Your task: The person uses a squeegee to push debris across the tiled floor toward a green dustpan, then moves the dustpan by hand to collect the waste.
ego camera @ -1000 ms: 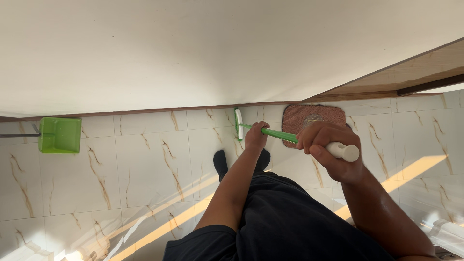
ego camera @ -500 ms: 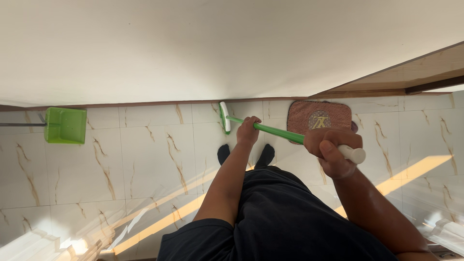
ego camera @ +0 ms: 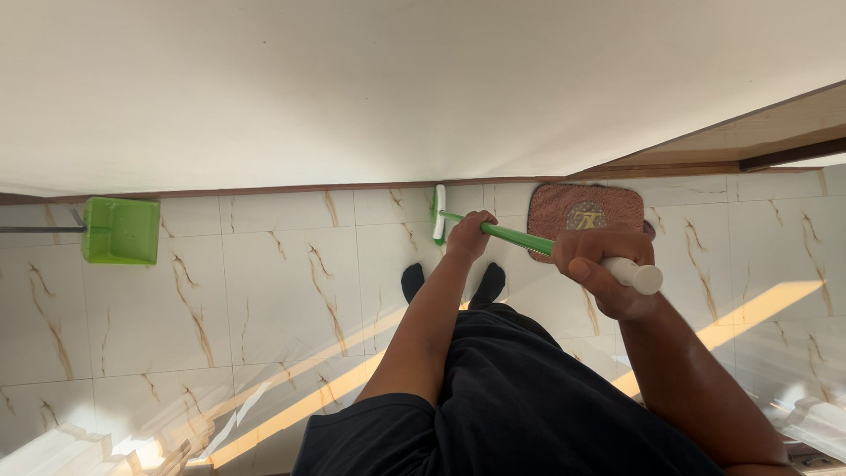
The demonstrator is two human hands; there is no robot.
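Observation:
I hold a broom with a green pole and a white end grip in both hands. My left hand grips the pole low down, close to the green and white broom head. My right hand is closed around the top of the pole, just below the white end. The broom head rests on the tiled floor against the base of the white wall. My feet in dark socks stand just behind the broom head.
A green dustpan with a dark handle lies on the floor at the left by the wall. A pinkish-brown mat lies at the right by a wooden door frame. The marble-patterned tiles carry sunlight streaks.
The broom head first slid left along the wall, then back to the right, with both hands following. The view shifted slightly.

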